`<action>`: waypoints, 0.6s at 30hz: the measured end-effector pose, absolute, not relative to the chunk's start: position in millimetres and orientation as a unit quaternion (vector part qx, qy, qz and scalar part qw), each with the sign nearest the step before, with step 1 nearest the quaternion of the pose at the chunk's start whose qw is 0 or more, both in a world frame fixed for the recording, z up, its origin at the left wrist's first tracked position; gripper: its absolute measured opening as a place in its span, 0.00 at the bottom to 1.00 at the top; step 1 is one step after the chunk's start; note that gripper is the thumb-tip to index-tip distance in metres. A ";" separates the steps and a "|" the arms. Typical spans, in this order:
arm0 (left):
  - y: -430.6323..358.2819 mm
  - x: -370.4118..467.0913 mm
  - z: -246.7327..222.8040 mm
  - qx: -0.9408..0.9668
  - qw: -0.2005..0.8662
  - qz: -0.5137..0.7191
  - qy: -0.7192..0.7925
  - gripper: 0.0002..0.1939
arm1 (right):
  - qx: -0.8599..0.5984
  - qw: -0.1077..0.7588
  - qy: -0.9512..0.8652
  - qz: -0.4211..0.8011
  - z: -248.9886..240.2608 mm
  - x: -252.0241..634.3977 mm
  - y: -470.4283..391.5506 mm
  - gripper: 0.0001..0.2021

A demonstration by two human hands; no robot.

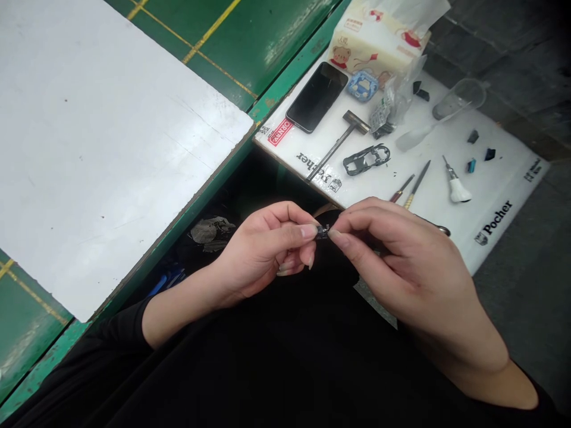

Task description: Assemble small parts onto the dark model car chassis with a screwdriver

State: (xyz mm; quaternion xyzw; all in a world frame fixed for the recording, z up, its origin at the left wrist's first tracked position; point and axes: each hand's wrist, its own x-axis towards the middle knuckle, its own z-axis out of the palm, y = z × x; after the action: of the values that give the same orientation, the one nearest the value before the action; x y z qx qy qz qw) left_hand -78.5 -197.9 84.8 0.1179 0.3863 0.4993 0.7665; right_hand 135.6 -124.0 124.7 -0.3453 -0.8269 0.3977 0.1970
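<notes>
Centrally, one small part (322,232), blackish with pale glints and too small for finer shape to be told, is sitting between two hands. Left hand (259,249): thumb and forefinger are pinching its left end. Right hand (410,261): thumb and fingertips are pressing together at its right end. Right of frame: white board (508,178) is bearing "Pocher" in black, repeated upside down above centre; red label (281,132), partly legible, is showing just beside black phone (317,96).

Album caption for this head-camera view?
Left hand and right hand meet at a small dark part beside a cluttered white surface.
</notes>
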 end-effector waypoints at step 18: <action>-196.8 -79.5 82.1 0.103 0.782 0.489 0.373 0.13 | -0.335 0.194 -0.827 0.408 123.6 138.8 -122.7 0.08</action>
State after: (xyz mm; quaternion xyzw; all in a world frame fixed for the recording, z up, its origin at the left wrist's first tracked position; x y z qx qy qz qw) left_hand -79.5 -196.8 82.1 0.1032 0.3728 0.4888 0.7819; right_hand 138.8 -122.7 123.6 -0.3347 -0.8268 0.4084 0.1936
